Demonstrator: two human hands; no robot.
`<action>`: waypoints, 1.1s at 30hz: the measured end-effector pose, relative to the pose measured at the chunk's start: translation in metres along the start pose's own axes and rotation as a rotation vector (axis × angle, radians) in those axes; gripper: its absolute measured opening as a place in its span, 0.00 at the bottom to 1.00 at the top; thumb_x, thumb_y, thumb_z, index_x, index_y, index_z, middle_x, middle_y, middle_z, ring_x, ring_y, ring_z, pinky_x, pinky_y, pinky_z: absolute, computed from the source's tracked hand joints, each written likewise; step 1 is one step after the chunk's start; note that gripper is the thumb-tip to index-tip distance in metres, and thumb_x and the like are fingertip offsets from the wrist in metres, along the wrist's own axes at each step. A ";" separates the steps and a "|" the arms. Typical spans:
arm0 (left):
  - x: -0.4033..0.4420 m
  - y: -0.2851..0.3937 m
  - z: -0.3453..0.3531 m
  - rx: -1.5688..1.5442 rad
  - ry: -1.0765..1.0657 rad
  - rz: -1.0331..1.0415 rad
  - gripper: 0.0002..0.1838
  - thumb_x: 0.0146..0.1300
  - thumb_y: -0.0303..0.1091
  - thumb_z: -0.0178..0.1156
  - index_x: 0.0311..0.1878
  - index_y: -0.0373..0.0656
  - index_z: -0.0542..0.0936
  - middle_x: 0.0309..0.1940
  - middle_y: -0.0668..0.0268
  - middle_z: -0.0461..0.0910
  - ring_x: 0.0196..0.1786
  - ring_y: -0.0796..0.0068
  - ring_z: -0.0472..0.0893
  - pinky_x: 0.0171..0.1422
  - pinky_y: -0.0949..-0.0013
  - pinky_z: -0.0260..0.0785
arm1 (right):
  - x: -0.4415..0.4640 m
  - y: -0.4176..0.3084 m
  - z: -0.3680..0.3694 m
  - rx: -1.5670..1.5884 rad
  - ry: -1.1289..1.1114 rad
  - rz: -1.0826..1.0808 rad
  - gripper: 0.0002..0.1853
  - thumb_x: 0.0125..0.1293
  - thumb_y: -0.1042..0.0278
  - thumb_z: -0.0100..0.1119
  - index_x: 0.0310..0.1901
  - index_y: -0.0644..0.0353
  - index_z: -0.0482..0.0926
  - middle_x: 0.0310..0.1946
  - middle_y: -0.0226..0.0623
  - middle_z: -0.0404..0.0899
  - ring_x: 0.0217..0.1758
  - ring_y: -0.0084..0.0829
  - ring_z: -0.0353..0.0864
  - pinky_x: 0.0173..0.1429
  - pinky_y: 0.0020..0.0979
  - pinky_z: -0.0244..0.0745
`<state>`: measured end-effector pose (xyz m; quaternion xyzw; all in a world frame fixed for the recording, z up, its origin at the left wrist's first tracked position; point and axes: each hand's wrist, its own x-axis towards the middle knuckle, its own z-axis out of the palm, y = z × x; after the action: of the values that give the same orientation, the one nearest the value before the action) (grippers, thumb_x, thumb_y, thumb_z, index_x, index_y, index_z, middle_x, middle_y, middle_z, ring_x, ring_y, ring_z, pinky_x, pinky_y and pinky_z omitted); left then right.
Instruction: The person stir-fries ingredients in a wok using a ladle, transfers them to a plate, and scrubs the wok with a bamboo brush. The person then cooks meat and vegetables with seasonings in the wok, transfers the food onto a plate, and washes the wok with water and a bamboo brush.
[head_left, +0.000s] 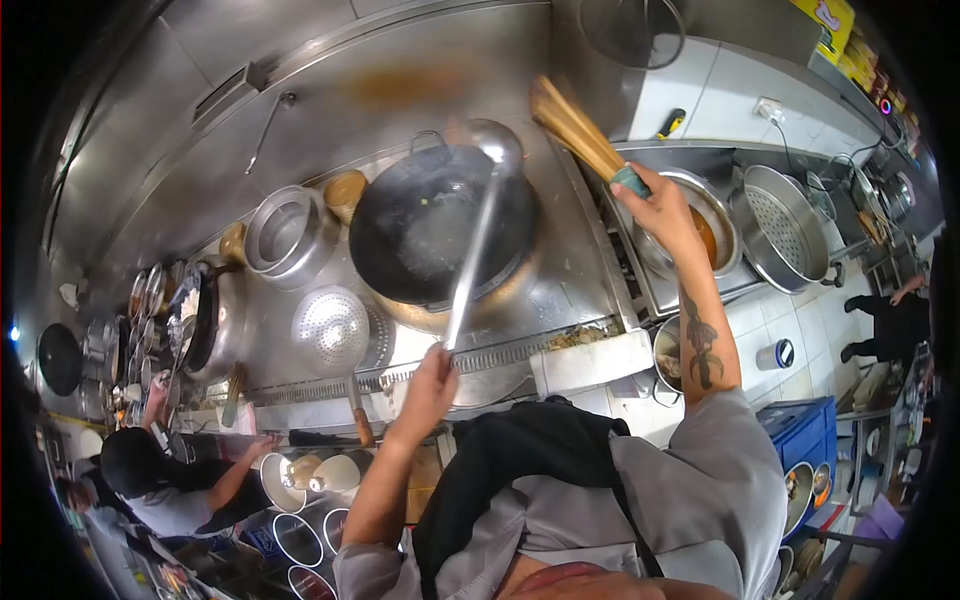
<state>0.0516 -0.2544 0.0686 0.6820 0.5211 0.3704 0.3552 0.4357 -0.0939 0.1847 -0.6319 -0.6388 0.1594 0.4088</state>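
Note:
My left hand (428, 393) is closed around the handle of a long metal ladle (474, 250), whose round bowl lies at the far right rim of a black wok (385, 230). Some steaming liquid shows in the bottom of the wok. Raised to the right of the wok, my right hand (655, 200) grips a bamboo brush (580, 130) by its green-wrapped end, with the bristles pointing up and left. A perforated strainer (331, 330) with a wooden handle rests left of the wok, near the stove's front edge.
Stacked metal pots (282, 232) stand left of the wok. On the right are a metal pot (722, 215) with brown contents and a perforated pot (790, 225). A co-worker (165, 485) works at the lower left; another person (897, 318) stands far right.

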 end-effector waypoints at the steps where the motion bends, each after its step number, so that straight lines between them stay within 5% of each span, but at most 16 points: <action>1: 0.009 0.008 0.023 0.047 0.023 0.054 0.15 0.64 0.23 0.57 0.53 0.34 0.69 0.26 0.59 0.71 0.28 0.72 0.71 0.34 0.68 0.66 | -0.008 0.004 -0.006 0.106 0.052 0.047 0.30 0.59 0.54 0.70 0.58 0.66 0.77 0.32 0.34 0.82 0.25 0.22 0.77 0.32 0.24 0.73; 3: 0.028 0.006 0.069 0.098 -0.040 0.081 0.13 0.61 0.24 0.57 0.48 0.34 0.70 0.28 0.50 0.75 0.30 0.50 0.76 0.37 0.59 0.69 | -0.017 0.024 -0.006 0.263 0.083 0.077 0.29 0.60 0.56 0.69 0.57 0.68 0.77 0.37 0.38 0.83 0.32 0.22 0.77 0.40 0.25 0.74; 4: 0.035 -0.002 0.093 0.084 -0.046 0.072 0.13 0.61 0.25 0.57 0.48 0.34 0.70 0.30 0.48 0.76 0.33 0.47 0.77 0.38 0.56 0.70 | -0.021 0.033 -0.007 0.342 0.097 0.090 0.29 0.60 0.56 0.69 0.57 0.69 0.77 0.39 0.40 0.84 0.35 0.22 0.78 0.44 0.26 0.74; 9: 0.057 -0.051 0.180 0.084 -0.135 -0.159 0.13 0.62 0.31 0.56 0.46 0.34 0.72 0.37 0.41 0.77 0.43 0.36 0.77 0.44 0.49 0.69 | -0.044 0.036 -0.009 0.468 0.057 0.153 0.25 0.63 0.61 0.68 0.56 0.68 0.77 0.34 0.28 0.78 0.29 0.15 0.74 0.30 0.21 0.72; 12: 0.049 -0.077 0.218 0.061 -0.041 -0.157 0.14 0.60 0.31 0.57 0.46 0.34 0.71 0.36 0.41 0.78 0.42 0.38 0.79 0.44 0.48 0.71 | -0.053 0.034 -0.007 0.524 0.042 0.186 0.24 0.63 0.62 0.68 0.56 0.68 0.76 0.35 0.28 0.78 0.31 0.15 0.75 0.31 0.21 0.74; 15: 0.061 -0.040 0.211 -0.220 -0.280 -0.544 0.15 0.61 0.34 0.56 0.47 0.34 0.71 0.38 0.41 0.79 0.43 0.39 0.79 0.46 0.49 0.71 | -0.049 0.039 0.004 0.519 -0.032 0.221 0.26 0.63 0.62 0.68 0.58 0.67 0.75 0.37 0.28 0.79 0.33 0.16 0.75 0.33 0.21 0.76; 18: 0.067 -0.097 0.250 -0.191 -0.290 -0.257 0.17 0.63 0.39 0.55 0.47 0.35 0.73 0.38 0.42 0.79 0.44 0.42 0.79 0.48 0.51 0.71 | -0.035 0.042 0.033 0.398 -0.106 0.080 0.29 0.62 0.58 0.68 0.60 0.68 0.74 0.41 0.36 0.82 0.39 0.25 0.80 0.42 0.28 0.77; 19: 0.069 -0.097 0.251 0.034 -0.251 -0.103 0.18 0.64 0.42 0.54 0.46 0.35 0.75 0.37 0.44 0.80 0.44 0.44 0.79 0.49 0.51 0.71 | -0.030 0.032 0.043 0.340 -0.119 0.007 0.31 0.62 0.57 0.68 0.60 0.69 0.73 0.43 0.40 0.83 0.42 0.29 0.82 0.46 0.31 0.77; 22: 0.084 -0.086 0.227 -0.003 -0.585 -0.112 0.21 0.70 0.46 0.47 0.53 0.38 0.76 0.52 0.48 0.78 0.56 0.48 0.76 0.61 0.53 0.66 | -0.015 -0.027 0.053 0.000 -0.297 -0.289 0.30 0.62 0.55 0.67 0.61 0.63 0.73 0.47 0.48 0.83 0.48 0.45 0.83 0.53 0.38 0.76; 26: 0.066 -0.046 0.161 -0.282 -0.236 -0.092 0.19 0.70 0.41 0.50 0.54 0.35 0.75 0.51 0.45 0.78 0.56 0.47 0.75 0.61 0.55 0.67 | 0.015 -0.089 0.111 -0.593 -0.682 -0.659 0.22 0.58 0.58 0.64 0.53 0.56 0.79 0.43 0.50 0.83 0.47 0.47 0.83 0.50 0.41 0.78; 27: 0.066 -0.039 0.139 -0.305 -0.239 -0.112 0.17 0.67 0.35 0.53 0.53 0.34 0.76 0.49 0.46 0.78 0.55 0.47 0.76 0.62 0.55 0.67 | 0.022 -0.086 0.140 -0.626 -0.700 -0.803 0.16 0.56 0.61 0.64 0.43 0.59 0.82 0.35 0.50 0.83 0.42 0.48 0.83 0.45 0.43 0.78; 29: 0.060 -0.027 0.102 -0.022 0.003 0.043 0.18 0.63 0.31 0.56 0.54 0.33 0.75 0.51 0.45 0.76 0.57 0.47 0.74 0.62 0.53 0.66 | 0.036 -0.092 0.211 -0.847 -1.015 -0.874 0.14 0.54 0.62 0.63 0.40 0.60 0.83 0.34 0.51 0.83 0.40 0.49 0.84 0.44 0.44 0.79; 33: 0.057 -0.021 0.036 0.360 0.242 0.217 0.22 0.58 0.27 0.59 0.56 0.31 0.73 0.59 0.45 0.70 0.66 0.47 0.67 0.68 0.50 0.60 | 0.039 -0.088 0.312 -0.801 -0.900 -0.743 0.13 0.53 0.61 0.61 0.35 0.62 0.84 0.33 0.53 0.83 0.38 0.50 0.84 0.42 0.46 0.80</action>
<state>0.0843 -0.1979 0.0409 0.7368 0.5413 0.3867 0.1210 0.1556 0.0270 0.0685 -0.3465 -0.9288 0.0077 -0.1314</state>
